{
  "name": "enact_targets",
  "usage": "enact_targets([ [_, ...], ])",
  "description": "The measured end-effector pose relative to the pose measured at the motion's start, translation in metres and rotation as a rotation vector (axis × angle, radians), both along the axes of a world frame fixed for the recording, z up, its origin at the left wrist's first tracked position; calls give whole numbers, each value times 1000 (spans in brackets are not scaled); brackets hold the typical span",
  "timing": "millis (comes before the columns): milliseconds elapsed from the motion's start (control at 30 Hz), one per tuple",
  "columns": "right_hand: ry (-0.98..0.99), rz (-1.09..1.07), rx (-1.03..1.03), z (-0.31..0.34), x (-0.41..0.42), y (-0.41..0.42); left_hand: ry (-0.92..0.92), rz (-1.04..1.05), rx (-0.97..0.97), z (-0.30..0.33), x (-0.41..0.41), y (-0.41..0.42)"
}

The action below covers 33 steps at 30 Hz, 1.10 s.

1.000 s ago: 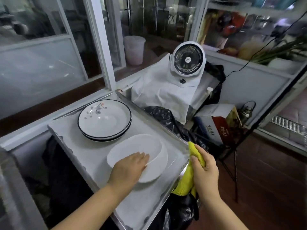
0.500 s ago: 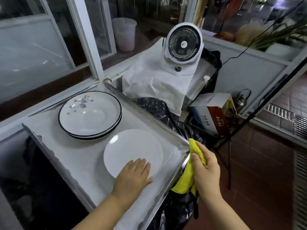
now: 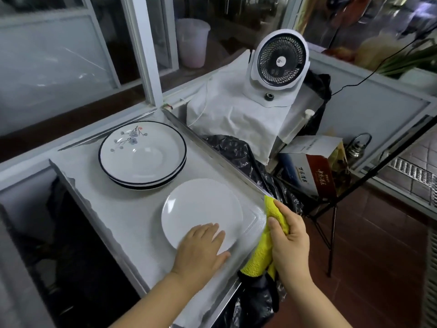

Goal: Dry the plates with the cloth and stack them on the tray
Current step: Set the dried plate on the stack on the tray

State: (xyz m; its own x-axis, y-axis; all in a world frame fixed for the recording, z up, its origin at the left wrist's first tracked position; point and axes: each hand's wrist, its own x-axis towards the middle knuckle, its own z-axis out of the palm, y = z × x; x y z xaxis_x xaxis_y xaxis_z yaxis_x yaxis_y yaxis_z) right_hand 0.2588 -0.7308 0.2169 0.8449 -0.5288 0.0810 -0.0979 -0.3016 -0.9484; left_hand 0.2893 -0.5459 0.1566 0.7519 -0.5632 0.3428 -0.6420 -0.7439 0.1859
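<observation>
Both forearms are bare to the frame edge, with seemingly no sleeves, left hand [image 3: 201, 250] and right hand [image 3: 289, 240] ungloved.

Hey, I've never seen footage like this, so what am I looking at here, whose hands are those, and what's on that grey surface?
There is no machine: a person wears a camera on the head, looking down at their own bare hands. The left hand lies flat on the near edge of a plain white round plate, which lies on a grey metal tray. The right hand grips a bunched yellow cloth over the tray's right edge. Farther back on the tray sits a stack of dark-rimmed white plates with a flower print. Behind stands a white table fan.
</observation>
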Motion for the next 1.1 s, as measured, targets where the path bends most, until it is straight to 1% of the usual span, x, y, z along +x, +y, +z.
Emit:
enact_targets([
  [100,-60,89,-17,12,7,25,13,80,-88,22,-9,22],
  [200,-97,222,-8,29,14,69,61,256,-145,47,-27,70],
  [300,-122,388,17,44,19,128,91,491,-210,70,-53,138],
  [400,-134,560,13,56,14,202,125,752,-234,81,-90,213],
  [467,-152,680,15,61,3,257,218,934,-260,81,-122,264],
  [500,-157,741,7,62,-5,285,297,1028,-281,78,-139,289],
  [533,-158,802,-3,61,-14,313,377,1126,-301,73,-156,314],
  [600,-138,912,-4,54,-33,369,450,1307,-324,54,-194,367],
  [700,-57,1045,-7,32,-67,450,545,1480,-352,19,-252,443],
  [733,-27,1082,-14,22,-78,475,577,1523,-410,5,-269,468],
  [833,77,1168,-59,-14,-107,547,667,1691,-672,-42,-313,539],
  [900,145,1183,-93,-40,-122,589,754,1775,-752,-74,-338,581],
  [967,198,1182,-98,-67,-134,625,834,1813,-810,-107,-356,615],
  [1100,285,1184,-128,-112,-149,675,853,1938,-1003,-162,-370,657],
])
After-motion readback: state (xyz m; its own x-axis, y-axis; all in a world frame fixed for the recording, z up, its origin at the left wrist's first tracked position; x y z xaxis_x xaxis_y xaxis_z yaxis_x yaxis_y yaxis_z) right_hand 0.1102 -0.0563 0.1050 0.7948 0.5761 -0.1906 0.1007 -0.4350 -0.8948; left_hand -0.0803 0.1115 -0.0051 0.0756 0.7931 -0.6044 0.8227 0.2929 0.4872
